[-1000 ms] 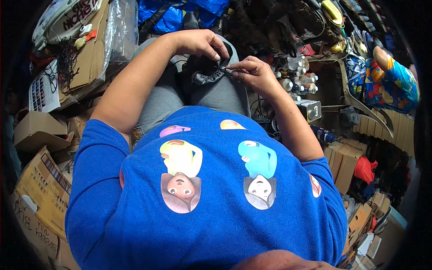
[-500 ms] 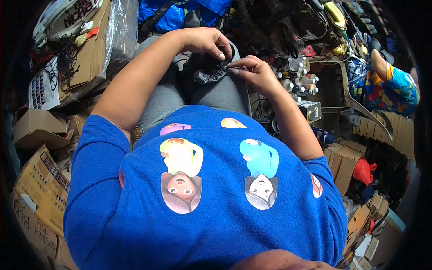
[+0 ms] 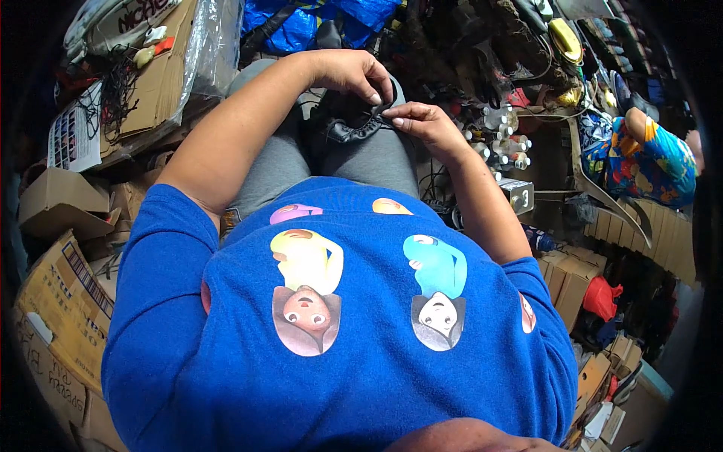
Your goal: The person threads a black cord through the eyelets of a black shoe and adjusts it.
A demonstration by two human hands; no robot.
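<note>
A black, shiny, leather-like piece [image 3: 352, 131] with a gathered edge lies across my lap on my grey trousers [image 3: 275, 154]. Its exact kind cannot be made out. My left hand [image 3: 358, 77] bends over its far side, fingers curled down and pinching the dark edge. From the right, my right hand [image 3: 428, 126] pinches the same edge between thumb and fingertips, close to the left fingers. Whatever fine thing may lie between the fingertips is too small to see.
Cardboard boxes [image 3: 64, 200] and a plastic-wrapped board [image 3: 154, 83] crowd the left. Small clear bottles [image 3: 501, 139] and a metal can [image 3: 517, 194] stand right of my knees. Beyond them sits another person in colourful clothes [image 3: 654, 162]. A blue bag [image 3: 358, 21] lies ahead.
Both hands keep their pinch on the black piece, with only slight finger shifts. The whole view has moved a little. At the right, the other person's arm has shifted slightly.
</note>
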